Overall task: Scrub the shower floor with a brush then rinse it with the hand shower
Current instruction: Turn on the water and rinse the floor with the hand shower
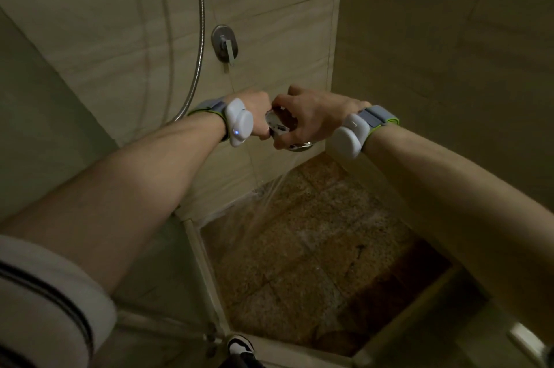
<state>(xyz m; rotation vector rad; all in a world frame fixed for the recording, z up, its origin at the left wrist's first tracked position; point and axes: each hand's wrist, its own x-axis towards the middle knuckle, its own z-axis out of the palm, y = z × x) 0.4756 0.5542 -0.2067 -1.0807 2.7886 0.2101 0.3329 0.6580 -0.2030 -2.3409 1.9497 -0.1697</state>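
Both of my hands hold the chrome hand shower [280, 127] out over the stall. My left hand [257, 111] grips its handle. My right hand [311, 115] curls round the shower head from the right. Water sprays from the head down and to the left onto the wet brown speckled shower floor [314, 247], striking near the back wall. The metal hose [200, 37] runs up the wall from behind my left wrist. No brush is in view.
A chrome mixer valve with a lever [225, 45] sits on the beige tiled back wall. A glass panel with a pale frame [204, 262] borders the floor on the left, a raised threshold [419, 307] on the near right. My shoe [239, 345] stands at the stall's edge.
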